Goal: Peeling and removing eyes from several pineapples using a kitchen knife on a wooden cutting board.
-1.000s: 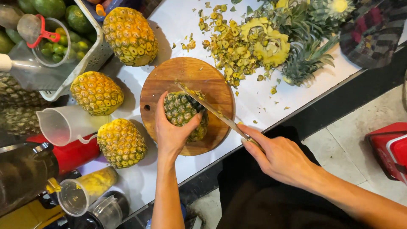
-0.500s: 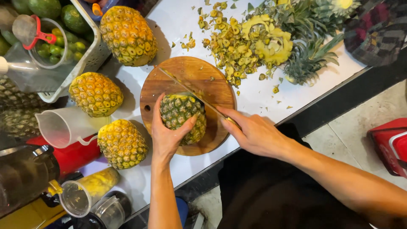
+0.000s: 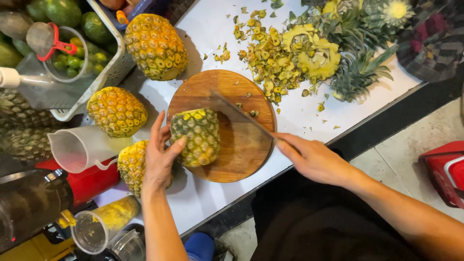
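A crownless pineapple (image 3: 197, 136) stands on a round wooden cutting board (image 3: 237, 154). My left hand (image 3: 162, 157) steadies it from the left side, thumb against its skin. My right hand (image 3: 314, 157) grips the handle of a long knife (image 3: 239, 115), whose blade lies across the board just right of the pineapple's top, apart from the fruit. The blade is blurred.
Three more whole pineapples (image 3: 155, 46) (image 3: 116, 111) (image 3: 131, 164) lie on the white counter (image 3: 309, 116) left of the board. A heap of peel and crowns (image 3: 309, 48) is at the back right. A clear jug (image 3: 72, 150), cups and a basket of green fruit (image 3: 63, 29) crowd the left.
The pineapple has been turned and shifted left on the board. My left hand moved from its front to its left side. The knife swung off the fruit to its right.
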